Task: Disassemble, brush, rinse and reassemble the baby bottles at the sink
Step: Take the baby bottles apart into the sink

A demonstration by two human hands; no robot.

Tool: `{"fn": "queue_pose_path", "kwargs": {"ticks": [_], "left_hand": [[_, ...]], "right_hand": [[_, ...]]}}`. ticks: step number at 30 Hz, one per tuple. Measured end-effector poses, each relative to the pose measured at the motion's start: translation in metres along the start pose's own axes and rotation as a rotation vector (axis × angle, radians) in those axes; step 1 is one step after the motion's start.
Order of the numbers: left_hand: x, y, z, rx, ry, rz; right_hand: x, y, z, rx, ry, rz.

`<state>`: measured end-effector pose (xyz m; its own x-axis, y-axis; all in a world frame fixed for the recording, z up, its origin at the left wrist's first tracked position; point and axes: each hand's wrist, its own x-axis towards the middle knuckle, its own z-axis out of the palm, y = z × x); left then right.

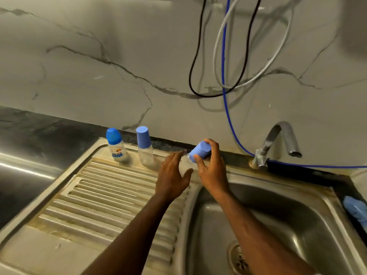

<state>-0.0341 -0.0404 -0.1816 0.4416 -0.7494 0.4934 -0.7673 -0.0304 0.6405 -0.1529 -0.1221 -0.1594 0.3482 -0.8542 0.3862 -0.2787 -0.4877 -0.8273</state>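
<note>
Two baby bottles stand upright at the back of the steel drainboard (103,195). The left bottle (116,145) has a blue cap and a printed label. The second bottle (146,149) is clear with a pale blue cap. Right of them, my right hand (211,169) grips the pale blue cap (199,151) of a third, tilted bottle; its clear body is blurred and mostly hidden between my hands. My left hand (172,175) is beside that body with fingers straight and spread; whether it touches the bottle is unclear.
The sink basin (278,225) with its drain (239,261) lies at lower right. A curved tap (282,139) stands behind it, with a blue hose and hanging cables on the marble wall. A blue cloth-like thing (355,211) lies on the right rim. Dark countertop sits at left.
</note>
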Motion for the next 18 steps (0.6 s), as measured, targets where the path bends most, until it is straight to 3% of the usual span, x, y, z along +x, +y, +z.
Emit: {"fn": "queue_pose_path", "kwargs": {"ticks": [5,9,14,18], "left_hand": [[-0.019,0.025,0.047,-0.16,-0.091,0.051],[-0.04,0.043,0.078,-0.342,-0.246,0.085],[-0.071,0.049,0.106,-0.387,-0.377,0.17],[-0.065,0.045,0.112,-0.285,-0.53,0.243]], "right_hand": [[-0.035,0.036,-0.054,0.068,0.106,-0.099],[-0.064,0.067,-0.088,0.158,0.137,-0.069],[-0.1,0.101,-0.115,0.155,0.17,0.015],[-0.102,0.111,-0.134,0.057,0.067,0.137]]}}
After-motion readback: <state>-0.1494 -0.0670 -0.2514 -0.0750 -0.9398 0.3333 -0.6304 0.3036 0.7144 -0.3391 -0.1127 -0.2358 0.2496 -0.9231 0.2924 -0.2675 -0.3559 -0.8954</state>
